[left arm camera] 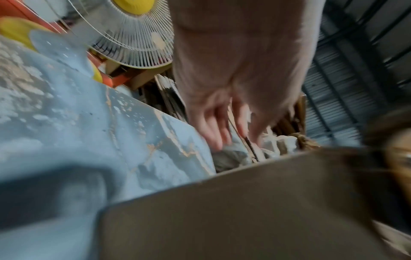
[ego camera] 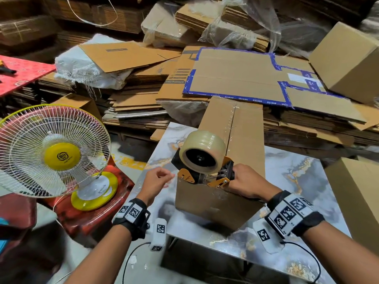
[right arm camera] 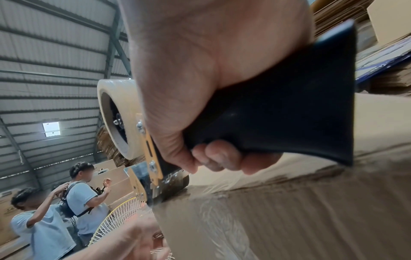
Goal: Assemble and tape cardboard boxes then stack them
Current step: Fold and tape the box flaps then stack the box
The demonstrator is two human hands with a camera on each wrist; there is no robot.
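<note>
A long brown cardboard box [ego camera: 244,128] lies on the marbled table [ego camera: 297,175], its top seam covered with clear tape. My right hand [ego camera: 244,180] grips the black handle of an orange tape dispenser [ego camera: 205,160] that carries a clear tape roll. The dispenser's blade end sits on the box's near top edge, and tape runs down the near face. In the right wrist view my fingers [right arm camera: 222,158] wrap the handle [right arm camera: 289,114] above the box [right arm camera: 289,219]. My left hand [ego camera: 158,178] hovers just left of the box with fingers loosely bent and holds nothing. The left wrist view shows it [left arm camera: 222,126] blurred above the box [left arm camera: 244,211].
A white and yellow table fan [ego camera: 53,150] stands on a red stool to the left. Closed boxes sit at the right [ego camera: 356,191] and back right [ego camera: 348,58]. Flat cardboard sheets [ego camera: 235,76] are piled behind the table. Two people [right arm camera: 84,197] stand in the distance.
</note>
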